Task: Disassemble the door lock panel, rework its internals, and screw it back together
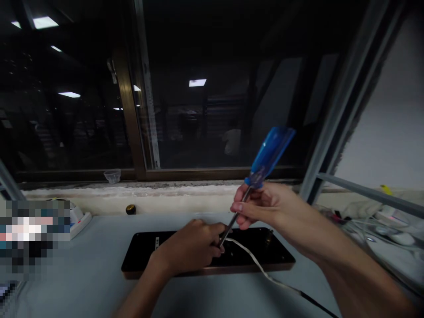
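My right hand (258, 205) grips a screwdriver (271, 150) by its metal shaft, just below the translucent blue handle. The screwdriver is tilted, handle up to the right, tip down at the middle of a long black panel with a copper-coloured edge (247, 269). My left hand (190, 245) lies over the panel with its fingers closed around the spot where the tip ends; what they pinch is hidden. From beside the tip a white sleeved cable (253, 256) runs off the panel toward the lower right. A small brass fitting (269, 237) stands at the panel's right end.
The panel lies on a pale blue-grey table (89, 265). Behind it are a black-and-gold knob (130, 209) and, on the sill, a clear plastic cup (112, 176). A white power strip (79, 223) sits at left. Tangled cables (374, 234) lie at right, behind a metal frame (364, 190).
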`<state>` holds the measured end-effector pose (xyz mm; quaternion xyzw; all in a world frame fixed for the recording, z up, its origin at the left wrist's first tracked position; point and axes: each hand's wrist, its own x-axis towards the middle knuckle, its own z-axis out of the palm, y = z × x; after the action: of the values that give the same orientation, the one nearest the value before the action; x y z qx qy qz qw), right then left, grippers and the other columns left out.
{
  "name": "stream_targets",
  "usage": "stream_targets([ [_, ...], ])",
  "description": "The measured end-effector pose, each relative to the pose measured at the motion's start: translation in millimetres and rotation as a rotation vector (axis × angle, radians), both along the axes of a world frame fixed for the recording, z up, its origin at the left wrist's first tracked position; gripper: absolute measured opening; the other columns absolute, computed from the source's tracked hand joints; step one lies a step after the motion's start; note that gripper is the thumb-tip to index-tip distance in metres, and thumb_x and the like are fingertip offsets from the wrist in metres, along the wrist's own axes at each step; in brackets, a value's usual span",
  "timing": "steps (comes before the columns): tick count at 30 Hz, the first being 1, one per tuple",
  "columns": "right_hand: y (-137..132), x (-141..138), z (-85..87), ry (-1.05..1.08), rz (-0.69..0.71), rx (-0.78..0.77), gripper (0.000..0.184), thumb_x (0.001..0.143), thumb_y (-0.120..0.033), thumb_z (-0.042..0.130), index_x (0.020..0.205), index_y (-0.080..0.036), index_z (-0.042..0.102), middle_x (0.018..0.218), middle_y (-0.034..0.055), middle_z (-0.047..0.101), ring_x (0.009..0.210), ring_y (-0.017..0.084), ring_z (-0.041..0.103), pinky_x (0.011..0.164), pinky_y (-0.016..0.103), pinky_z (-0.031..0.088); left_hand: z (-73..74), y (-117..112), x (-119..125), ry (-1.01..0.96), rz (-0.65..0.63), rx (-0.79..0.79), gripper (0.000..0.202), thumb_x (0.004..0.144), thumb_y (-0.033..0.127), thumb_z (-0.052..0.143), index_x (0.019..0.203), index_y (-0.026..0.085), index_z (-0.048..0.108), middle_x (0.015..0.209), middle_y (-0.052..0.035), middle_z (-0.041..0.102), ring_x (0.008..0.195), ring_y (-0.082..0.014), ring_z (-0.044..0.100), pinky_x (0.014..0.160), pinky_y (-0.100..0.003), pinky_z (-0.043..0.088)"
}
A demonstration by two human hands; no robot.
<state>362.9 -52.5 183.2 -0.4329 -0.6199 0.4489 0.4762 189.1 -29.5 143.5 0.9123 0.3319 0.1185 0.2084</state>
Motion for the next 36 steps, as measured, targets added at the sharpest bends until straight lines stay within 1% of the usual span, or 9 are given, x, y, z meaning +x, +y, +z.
stream_targets([
  [2, 4.2, -5.5, -4.8, -0.010, 0.051, -0.052, 0.023, 0.061, -0.026, 0.072, 0.069, -0.015, 0.054, 0.057, -0.0043, 0.054, 0.050, 0.008, 0.056, 0.051, 0.021, 0.048, -6.2, 3.3, 1.9, 0.086, 0.011, 0.076, 0.013, 0.074, 0.014, 0.052, 0.085, 0.017, 0.059, 0.081, -0.0041, 0.068, 0.081, -0.0189, 0.061, 0.066, -0.025, 0.042],
  [5, 9.6, -10.1, -11.3, -0.022, 0.083, -0.085, 0.021, 0.064, -0.025, 0.069, 0.070, -0.016, 0.052, 0.056, -0.0053, 0.053, 0.050, 0.007, 0.055, 0.050, 0.020, 0.047, -13.4, 7.7, 3.4, 0.121, 0.005, 0.134, 0.009, 0.074, 0.018, 0.054, 0.081, 0.016, 0.060, 0.080, -0.0051, 0.067, 0.080, -0.0201, 0.060, 0.066, -0.027, 0.042],
  [8, 13.4, -10.1, -15.8, -0.046, 0.111, -0.084, 0.018, 0.066, -0.024, 0.067, 0.072, -0.016, 0.051, 0.057, -0.0054, 0.053, 0.051, 0.007, 0.056, 0.050, 0.020, 0.047, -18.8, 11.1, 4.0, 0.122, -0.007, 0.159, 0.009, 0.074, 0.018, 0.055, 0.080, 0.016, 0.060, 0.080, -0.0060, 0.066, 0.079, -0.0203, 0.060, 0.069, -0.029, 0.043],
  [11, 16.4, -9.3, -18.7, -0.061, 0.140, -0.065, 0.017, 0.068, -0.024, 0.065, 0.075, -0.016, 0.052, 0.059, -0.0051, 0.054, 0.052, 0.007, 0.056, 0.053, 0.021, 0.049, -22.3, 13.6, 4.6, 0.135, -0.008, 0.154, 0.011, 0.074, 0.017, 0.055, 0.083, 0.014, 0.061, 0.086, -0.0090, 0.066, 0.083, -0.0220, 0.059, 0.074, -0.032, 0.043],
  [15, 19.2, -7.6, -20.6, -0.068, 0.177, -0.058, 0.019, 0.069, -0.027, 0.065, 0.077, -0.016, 0.051, 0.060, -0.0051, 0.053, 0.053, 0.009, 0.057, 0.054, 0.024, 0.049, -23.6, 15.2, 4.3, 0.150, -0.019, 0.165, 0.012, 0.074, 0.019, 0.056, 0.084, 0.013, 0.060, 0.087, -0.0100, 0.065, 0.083, -0.0227, 0.059, 0.073, -0.032, 0.043],
  [19, 20.3, -2.4, -20.6, -0.096, 0.230, -0.049, 0.021, 0.071, -0.029, 0.064, 0.079, -0.016, 0.050, 0.062, -0.0047, 0.054, 0.055, 0.008, 0.057, 0.057, 0.024, 0.047, -23.2, 15.6, 2.7, 0.141, -0.034, 0.184, 0.012, 0.074, 0.018, 0.056, 0.085, 0.014, 0.059, 0.084, -0.0071, 0.065, 0.079, -0.0204, 0.059, 0.070, -0.030, 0.043],
  [25, 20.6, 1.9, -19.7, -0.133, 0.311, -0.007, 0.021, 0.073, -0.032, 0.063, 0.078, -0.016, 0.050, 0.062, -0.0035, 0.055, 0.058, 0.009, 0.057, 0.059, 0.024, 0.045, -21.0, 15.2, 2.5, 0.175, -0.023, 0.222, 0.006, 0.073, 0.019, 0.054, 0.075, 0.015, 0.058, 0.083, -0.0069, 0.066, 0.077, -0.0201, 0.060, 0.069, -0.029, 0.042],
  [31, 19.2, 1.3, -18.7, -0.179, 0.285, 0.019, 0.022, 0.073, -0.034, 0.062, 0.076, -0.016, 0.051, 0.061, -0.0028, 0.055, 0.059, 0.010, 0.055, 0.059, 0.024, 0.044, -19.3, 13.7, 3.2, 0.190, -0.022, 0.232, 0.008, 0.071, 0.014, 0.050, 0.073, 0.015, 0.057, 0.083, -0.0068, 0.067, 0.076, -0.0197, 0.061, 0.067, -0.028, 0.043],
  [36, 20.7, -1.4, -19.8, -0.263, 0.169, 0.082, 0.019, 0.073, -0.033, 0.061, 0.074, -0.016, 0.052, 0.061, -0.0017, 0.056, 0.057, 0.010, 0.054, 0.058, 0.025, 0.044, -15.6, 14.4, -3.9, 0.113, -0.044, 0.147, 0.023, 0.070, 0.004, 0.040, 0.076, 0.017, 0.058, 0.080, -0.0025, 0.068, 0.076, -0.0159, 0.061, 0.069, -0.025, 0.043],
])
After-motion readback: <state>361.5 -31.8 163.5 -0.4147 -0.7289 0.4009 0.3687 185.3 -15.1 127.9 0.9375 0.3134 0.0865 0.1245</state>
